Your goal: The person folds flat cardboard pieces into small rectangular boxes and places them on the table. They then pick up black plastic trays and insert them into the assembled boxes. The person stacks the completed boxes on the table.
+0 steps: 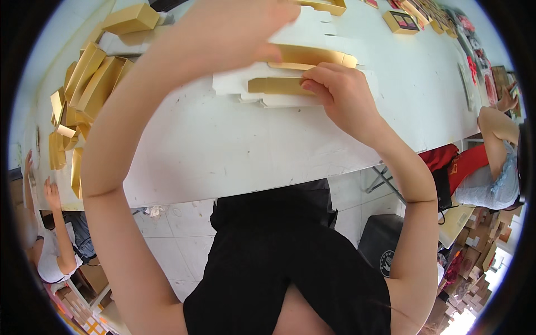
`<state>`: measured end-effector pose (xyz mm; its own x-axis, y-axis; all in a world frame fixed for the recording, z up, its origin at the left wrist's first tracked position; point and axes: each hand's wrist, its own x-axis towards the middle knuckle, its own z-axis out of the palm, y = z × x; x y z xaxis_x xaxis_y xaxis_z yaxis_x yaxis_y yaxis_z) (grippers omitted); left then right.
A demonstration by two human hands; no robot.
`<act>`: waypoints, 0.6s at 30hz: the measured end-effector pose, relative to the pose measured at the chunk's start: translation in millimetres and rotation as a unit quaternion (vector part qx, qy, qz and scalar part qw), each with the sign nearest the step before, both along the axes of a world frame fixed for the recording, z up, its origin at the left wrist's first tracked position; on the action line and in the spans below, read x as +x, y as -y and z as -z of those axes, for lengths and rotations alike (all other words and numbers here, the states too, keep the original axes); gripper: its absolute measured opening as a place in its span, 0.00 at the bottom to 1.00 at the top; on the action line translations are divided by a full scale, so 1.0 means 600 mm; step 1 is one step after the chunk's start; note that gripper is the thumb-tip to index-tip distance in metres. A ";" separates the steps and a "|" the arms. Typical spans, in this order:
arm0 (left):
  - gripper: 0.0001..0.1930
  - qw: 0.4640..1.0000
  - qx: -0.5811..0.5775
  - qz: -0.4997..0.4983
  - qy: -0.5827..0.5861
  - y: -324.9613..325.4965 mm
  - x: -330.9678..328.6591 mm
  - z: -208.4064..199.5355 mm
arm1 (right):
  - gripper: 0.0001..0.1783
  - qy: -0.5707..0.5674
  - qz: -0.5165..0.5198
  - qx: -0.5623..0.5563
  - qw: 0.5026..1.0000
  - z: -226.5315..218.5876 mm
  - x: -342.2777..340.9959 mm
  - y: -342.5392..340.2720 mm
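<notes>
My left hand (pixel 240 34) is raised over the far part of the white table, blurred by motion. Its thumb and fingers are spread apart, and I see nothing between them. Just beneath its thumb lies a long gold card piece (pixel 312 56), partly folded up. To the right, the thumb and fingers of my right hand (pixel 347 95) are closed on the right end of a gold-faced box blank (pixel 273 85). White card sheets (pixel 231 84) with cut flaps lie under these gold pieces. The fingertips of my right hand partly cover the blank's end.
A pile of gold boxes (pixel 100 84) stands on the table (pixel 223 151) at the left. One gold box (pixel 131 19) sits behind it. Filled boxes (pixel 401 22) are at the far right. Co-workers' arms (pixel 60 229) show at both sides. A black bin (pixel 381 240) stands below.
</notes>
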<state>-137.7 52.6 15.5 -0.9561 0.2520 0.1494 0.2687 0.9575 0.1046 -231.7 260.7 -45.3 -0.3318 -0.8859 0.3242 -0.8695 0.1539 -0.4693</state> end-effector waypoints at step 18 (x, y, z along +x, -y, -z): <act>0.11 0.939 0.080 0.287 -0.172 -0.025 0.051 0.077 | 0.22 -0.053 -0.219 0.002 0.974 -0.012 -0.056 -0.065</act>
<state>-107.4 67.6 -30.9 -0.5578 0.6594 0.5041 0.7801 0.6239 0.0471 -265.5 299.4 -37.9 0.1139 -0.9361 0.3329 -0.8952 -0.2420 -0.3742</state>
